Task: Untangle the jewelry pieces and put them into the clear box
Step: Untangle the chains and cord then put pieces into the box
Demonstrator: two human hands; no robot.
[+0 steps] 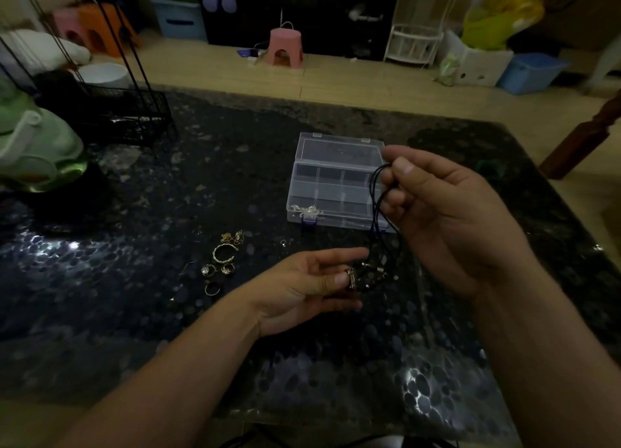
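Black cord necklace (378,209) pinched in my right hand (447,212) fingers, beaded end pinched by my left hand (302,286), clear box (336,182) open beyond, rings (218,269) left on counter (134,296)

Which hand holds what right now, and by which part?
Both hold one black cord necklace: right hand pinches the cord loops at the top, left hand pinches its dark beaded pendant end.

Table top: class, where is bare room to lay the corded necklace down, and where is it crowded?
Bare table lies left of the rings, and near the front edge between the forearms. Crowded: the ring cluster, the clear box, and the rack and teapot at far left.
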